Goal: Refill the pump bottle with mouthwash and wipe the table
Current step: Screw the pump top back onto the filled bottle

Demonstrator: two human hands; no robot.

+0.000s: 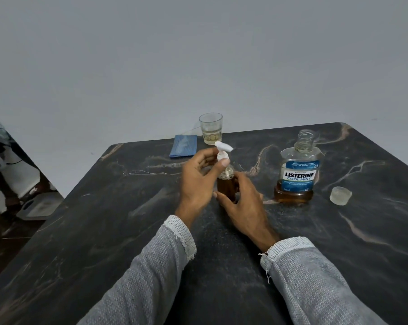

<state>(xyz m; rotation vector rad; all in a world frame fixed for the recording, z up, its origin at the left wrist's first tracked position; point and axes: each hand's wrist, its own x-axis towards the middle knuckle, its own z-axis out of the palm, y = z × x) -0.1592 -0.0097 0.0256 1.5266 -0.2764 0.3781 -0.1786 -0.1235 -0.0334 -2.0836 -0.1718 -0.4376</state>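
Note:
A small pump bottle [226, 186] with amber liquid stands upright on the dark marble table [128, 231]. My right hand [242, 207] is wrapped around its body. Thumb and fingers of my left hand [198, 181] pinch the white pump head [222, 152] at its collar. To the right stands the uncapped mouthwash bottle [297, 170], with a low level of amber liquid in its base. Its clear cap [340, 195] lies on the table further right. A folded blue cloth [183, 145] lies near the far edge.
A drinking glass [210, 129] with a little pale liquid stands at the far edge beside the cloth. The table's left edge drops to a floor with clutter [34, 205]. A plain grey wall is behind.

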